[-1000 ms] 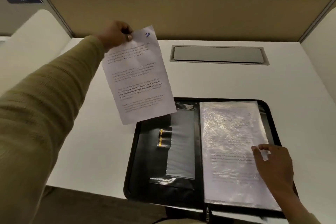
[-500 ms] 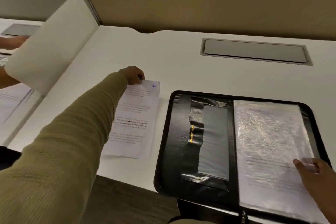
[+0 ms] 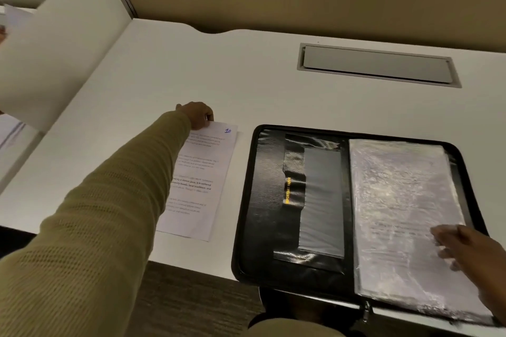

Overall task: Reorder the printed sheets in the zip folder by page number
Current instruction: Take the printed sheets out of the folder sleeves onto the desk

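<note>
Your left hand (image 3: pixel 197 116) reached out across the white surface (image 3: pixel 169 68), its fingers curled on the top left corner of a loose printed sheet (image 3: pixel 201 169), pinching it there. That sheet lay flat on the surface just beside the left edge of the zip folder (image 3: pixel 269 200), with a handwritten blue "10" in its upper right corner. The black folder lay open and flat at the near edge of the surface. Its left half showed a pocket with yellow lettering; its right half carried a crinkled clear plastic sleeve (image 3: pixel 397 194) with printed pages under it. Your right hand (image 3: pixel 472 253), somewhat blurred, rested on the lower right part of that sleeve with its fingers stretched out, gripping nothing. A grey recessed flap (image 3: pixel 376 64) sat in the surface beyond the folder.
</note>
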